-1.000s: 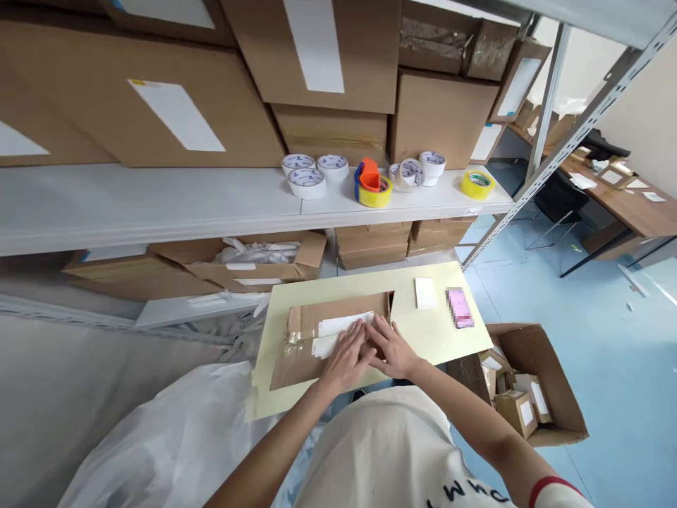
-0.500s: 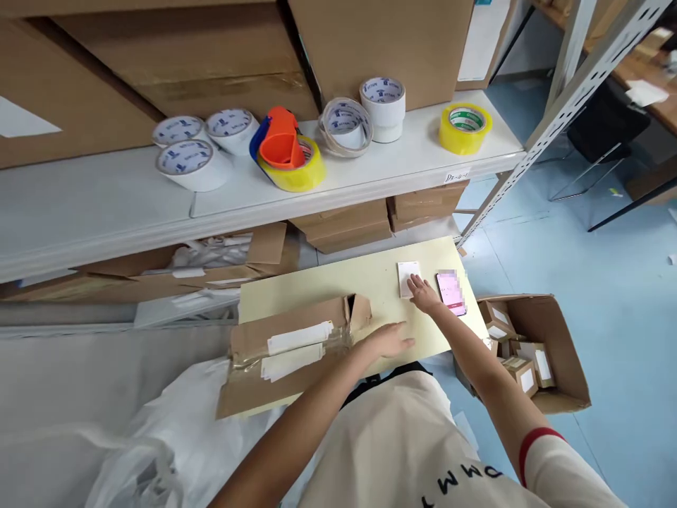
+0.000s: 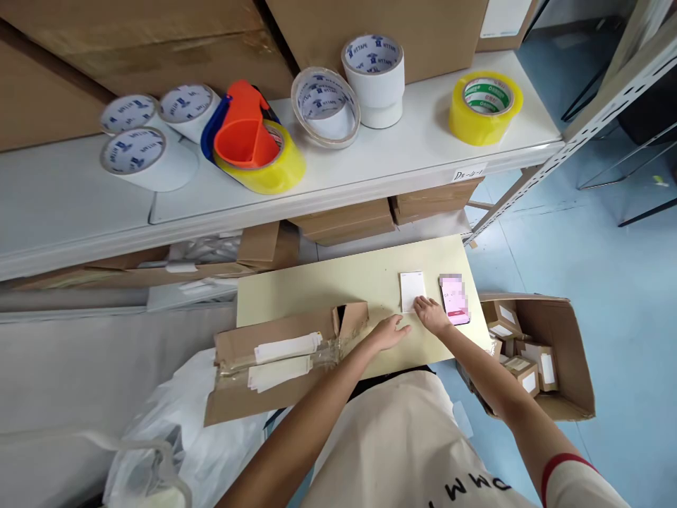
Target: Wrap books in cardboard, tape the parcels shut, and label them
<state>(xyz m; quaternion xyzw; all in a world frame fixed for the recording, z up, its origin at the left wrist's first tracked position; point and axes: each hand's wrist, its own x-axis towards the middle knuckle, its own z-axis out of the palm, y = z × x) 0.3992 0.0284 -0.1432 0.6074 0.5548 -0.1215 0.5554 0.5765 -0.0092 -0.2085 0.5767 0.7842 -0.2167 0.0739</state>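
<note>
Presently listed: one stack of white slips [image 3: 412, 288], flat, crisp, rectangular, lying on the smooth cream worktop [image 3: 317, 286], inward of its right edge. Right hand [image 3: 434, 316]: fingers at the stack's near right corner; whether they pinch it, one cannot tell. Left hand [image 3: 388, 334]: fingers loosely bent and parted, holding nothing, just beside the stack's near edge. Phone [image 3: 453, 295]: slim, between stack and right edge, pink screen partly blurred. Carton [image 3: 238, 402]: matt brown cardboard, long and low, overhanging the left edge near the near corner; glossy clear tape, flap [image 3: 353, 319] at its right end. Paper strips [image 3: 288, 346]: white, two rows, on the carton. Judged progress: strips apparently placed; stack not yet lifted, its handling apparently barely begun.
</note>
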